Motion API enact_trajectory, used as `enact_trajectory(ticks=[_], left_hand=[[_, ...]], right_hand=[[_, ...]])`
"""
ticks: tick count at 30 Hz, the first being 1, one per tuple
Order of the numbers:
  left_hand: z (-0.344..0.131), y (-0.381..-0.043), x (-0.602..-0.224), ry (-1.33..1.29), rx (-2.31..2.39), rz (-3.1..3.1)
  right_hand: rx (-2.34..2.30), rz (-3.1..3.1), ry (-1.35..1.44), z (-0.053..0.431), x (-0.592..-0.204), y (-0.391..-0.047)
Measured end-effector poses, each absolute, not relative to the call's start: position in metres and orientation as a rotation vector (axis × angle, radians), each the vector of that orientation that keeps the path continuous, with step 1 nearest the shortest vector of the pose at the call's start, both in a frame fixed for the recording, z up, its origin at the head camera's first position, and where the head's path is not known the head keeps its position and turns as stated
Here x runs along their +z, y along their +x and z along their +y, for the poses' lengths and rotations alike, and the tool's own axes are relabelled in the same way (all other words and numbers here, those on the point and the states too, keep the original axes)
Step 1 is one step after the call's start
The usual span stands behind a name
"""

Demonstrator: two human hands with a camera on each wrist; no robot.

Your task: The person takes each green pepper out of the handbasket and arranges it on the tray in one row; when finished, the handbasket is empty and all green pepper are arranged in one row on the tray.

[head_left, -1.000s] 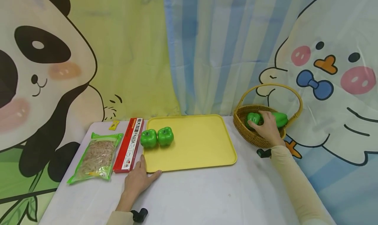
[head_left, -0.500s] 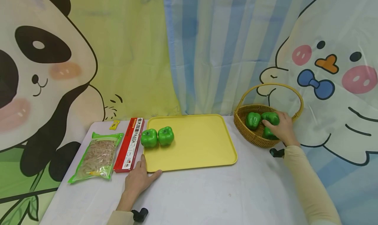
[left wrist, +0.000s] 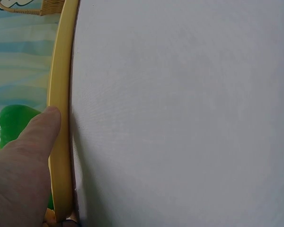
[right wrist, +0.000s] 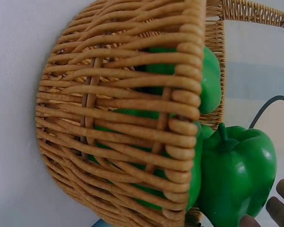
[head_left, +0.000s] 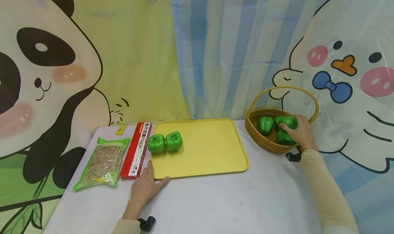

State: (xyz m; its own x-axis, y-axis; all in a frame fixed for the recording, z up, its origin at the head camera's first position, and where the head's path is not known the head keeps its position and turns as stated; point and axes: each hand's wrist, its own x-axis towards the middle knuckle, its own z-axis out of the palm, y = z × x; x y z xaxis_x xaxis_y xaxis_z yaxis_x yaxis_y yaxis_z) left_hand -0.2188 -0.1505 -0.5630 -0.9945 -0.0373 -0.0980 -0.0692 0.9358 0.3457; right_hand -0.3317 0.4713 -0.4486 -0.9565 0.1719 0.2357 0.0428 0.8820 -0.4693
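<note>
My right hand (head_left: 301, 133) is at the wicker basket (head_left: 269, 148), its thumb and fingers about a green bell pepper (head_left: 286, 122) at the basket's right side. In the right wrist view that bell pepper (right wrist: 239, 172) stands out past the rim, stem showing, with fingertips (right wrist: 279, 210) at its far side. Two other green peppers lie in the basket, one at the left (head_left: 265, 125) and one nearer the front (head_left: 284, 138). My left hand (head_left: 144, 188) rests at the near-left corner of the yellow tray (head_left: 209, 148), fingers straight, thumb along the rim.
Two green bell peppers (head_left: 165, 142) sit side by side on the tray's left part. Left of it lie a red pasta box (head_left: 135, 150), a bag of noodles (head_left: 103, 162) and a small yellow packet (head_left: 120, 129). A printed curtain (head_left: 215, 56) hangs behind the table.
The right hand has shifted from the basket's middle to its right side, onto one bell pepper, which has turned and moved slightly right. The left hand stays at the tray corner.
</note>
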Motion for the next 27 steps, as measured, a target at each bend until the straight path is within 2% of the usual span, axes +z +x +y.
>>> enact_trajectory(ticks=[27], left_hand=[[-0.148,-0.220,-0.560,-0.095,0.525,3.008]], right_hand=[[0.557,-2.848,-0.156,0.478,-0.457,-0.342]])
